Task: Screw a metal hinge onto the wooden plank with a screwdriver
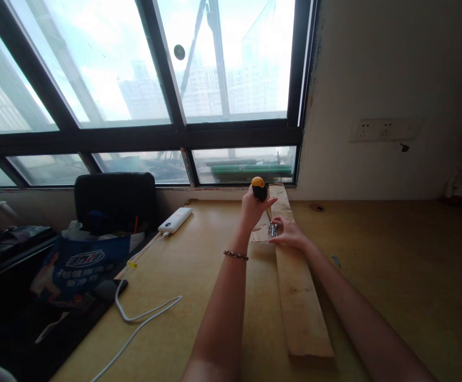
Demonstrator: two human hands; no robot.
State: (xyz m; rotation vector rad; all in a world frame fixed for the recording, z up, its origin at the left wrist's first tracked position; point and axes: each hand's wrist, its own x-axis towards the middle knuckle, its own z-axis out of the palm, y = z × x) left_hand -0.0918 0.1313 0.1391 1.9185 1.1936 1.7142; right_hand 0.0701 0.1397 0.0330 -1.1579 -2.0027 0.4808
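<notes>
My left hand (pixel 251 208), a braided bracelet on its wrist, is wrapped round the orange-and-black handle of a screwdriver (pixel 259 189). The thin shaft slants down to a small shiny metal fitting (pixel 272 228), whose exact kind is too small to make out. My right hand (pixel 290 233) pinches this fitting between thumb and fingers, against the wood. Beneath it lies a long wooden plank (pixel 304 302), running from near the window toward me. A shorter wooden piece (pixel 260 234) juts out on the plank's left side, partly hidden by my left hand.
A small metal piece (pixel 336 260) lies on the table (pixel 390 297) right of my right forearm. To the left are a white power bank (pixel 175 219) and its white cable (pixel 151 320). A black chair (pixel 115 199) and a blue bag (pixel 85 265) stand beyond the table's left edge.
</notes>
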